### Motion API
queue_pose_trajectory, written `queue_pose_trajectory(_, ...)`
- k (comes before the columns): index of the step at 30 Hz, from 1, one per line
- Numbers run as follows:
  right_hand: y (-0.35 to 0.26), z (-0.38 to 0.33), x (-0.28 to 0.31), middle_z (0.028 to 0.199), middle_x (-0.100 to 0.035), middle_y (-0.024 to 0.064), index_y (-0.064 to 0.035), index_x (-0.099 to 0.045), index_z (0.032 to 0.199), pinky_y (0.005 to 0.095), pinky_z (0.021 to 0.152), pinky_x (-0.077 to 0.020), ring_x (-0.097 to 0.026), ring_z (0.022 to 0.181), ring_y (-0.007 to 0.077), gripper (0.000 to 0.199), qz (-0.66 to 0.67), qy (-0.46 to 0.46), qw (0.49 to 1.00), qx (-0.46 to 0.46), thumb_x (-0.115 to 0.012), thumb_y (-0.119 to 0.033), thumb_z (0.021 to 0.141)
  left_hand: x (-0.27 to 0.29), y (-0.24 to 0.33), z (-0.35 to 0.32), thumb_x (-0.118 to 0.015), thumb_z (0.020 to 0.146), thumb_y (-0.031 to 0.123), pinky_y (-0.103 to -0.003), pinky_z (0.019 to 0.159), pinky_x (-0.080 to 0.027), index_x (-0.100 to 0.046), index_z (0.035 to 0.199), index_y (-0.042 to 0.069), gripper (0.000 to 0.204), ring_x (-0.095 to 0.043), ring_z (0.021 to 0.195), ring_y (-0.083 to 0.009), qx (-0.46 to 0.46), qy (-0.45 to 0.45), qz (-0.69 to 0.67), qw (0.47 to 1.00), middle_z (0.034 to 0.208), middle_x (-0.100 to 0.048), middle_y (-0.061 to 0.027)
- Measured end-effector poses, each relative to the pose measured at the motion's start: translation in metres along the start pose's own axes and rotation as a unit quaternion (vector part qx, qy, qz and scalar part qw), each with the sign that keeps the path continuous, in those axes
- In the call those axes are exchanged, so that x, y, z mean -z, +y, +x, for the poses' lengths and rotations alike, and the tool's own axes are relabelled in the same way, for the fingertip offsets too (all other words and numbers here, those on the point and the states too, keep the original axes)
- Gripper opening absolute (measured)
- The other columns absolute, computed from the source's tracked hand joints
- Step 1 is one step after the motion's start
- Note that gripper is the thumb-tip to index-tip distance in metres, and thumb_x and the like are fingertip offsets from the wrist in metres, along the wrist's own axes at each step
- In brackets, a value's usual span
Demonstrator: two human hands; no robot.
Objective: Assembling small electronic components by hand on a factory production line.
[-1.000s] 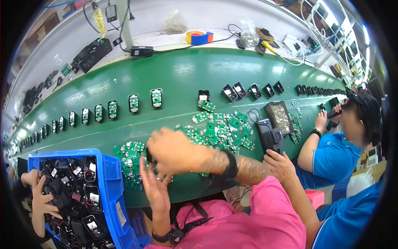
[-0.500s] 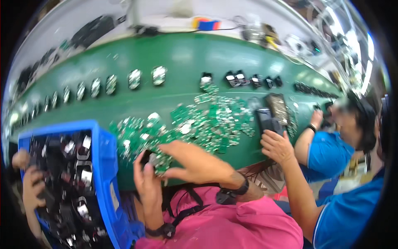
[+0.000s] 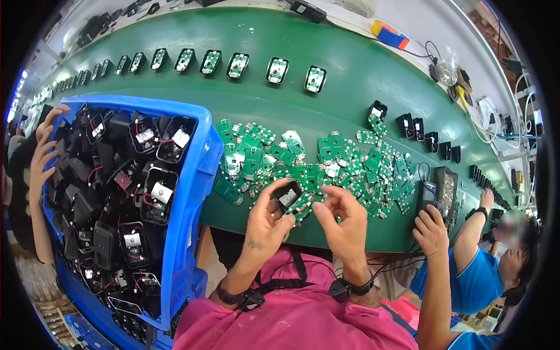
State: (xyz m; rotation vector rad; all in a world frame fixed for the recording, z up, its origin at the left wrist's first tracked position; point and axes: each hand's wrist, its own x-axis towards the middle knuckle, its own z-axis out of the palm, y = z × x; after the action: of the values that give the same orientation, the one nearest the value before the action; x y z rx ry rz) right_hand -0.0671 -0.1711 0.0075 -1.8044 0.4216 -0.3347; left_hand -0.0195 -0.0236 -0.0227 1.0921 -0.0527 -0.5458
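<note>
My left hand (image 3: 267, 224) is closed round a small black plastic housing (image 3: 287, 197) with a silver metal part inside. A green circuit board (image 3: 302, 206) sits at the housing's lower right edge, by my left thumb; whether it is joined to the housing I cannot tell. Just to the right, my right hand (image 3: 345, 224) has curled fingers, with a gap between thumb and index fingertip and nothing visible in it. Beyond both hands spreads a pile of loose green circuit boards (image 3: 335, 150) on the green table (image 3: 256, 99).
At left, a blue crate (image 3: 195, 169) holds many black housings with red wires; another person's hand (image 3: 46, 143) grips its far side. Housings with boards (image 3: 277, 70) line the table's back. At right, a co-worker's hand (image 3: 431, 230) touches a black device (image 3: 427, 195).
My right hand has drawn back to the right, off the housing it was over. My left hand still holds the housing. The view has shifted, bringing more of the crate into sight.
</note>
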Motion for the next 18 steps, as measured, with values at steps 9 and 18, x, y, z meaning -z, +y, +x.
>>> queue_pose_trajectory(9, -0.007, -0.008, -0.006, 0.067, -0.062, 0.0005, 0.0009, -0.068, 0.104, 0.0203, 0.046, -0.0413, -0.054, 0.053, 0.0042, 0.016, 0.186, -0.128, 0.966, -0.13, -0.06, -0.01, 0.095, -0.002, -0.003, 0.001, -0.056, 0.082, -0.006, -0.022, 0.07, -0.047, -0.043, 0.138, 0.0, 0.058, -0.056, 0.085, -0.0105, -0.061, 0.009, 0.079, 0.995, 0.107, -0.058, -0.0085)
queue_pose_trajectory(18, -0.007, -0.015, 0.002, 0.071, -0.063, 0.0096, 0.0009, -0.066, 0.095, 0.0292, 0.05, -0.047, -0.06, 0.056, 0.0154, 0.009, 0.046, -0.066, 0.994, 0.075, -0.062, -0.007, 0.091, -0.018, 0.006, -0.005, -0.06, 0.084, -0.008, -0.024, 0.08, -0.05, -0.04, 0.14, -0.002, 0.06, -0.061, 0.094, -0.013, -0.054, -0.006, 0.148, 0.988, 0.107, -0.062, -0.01)
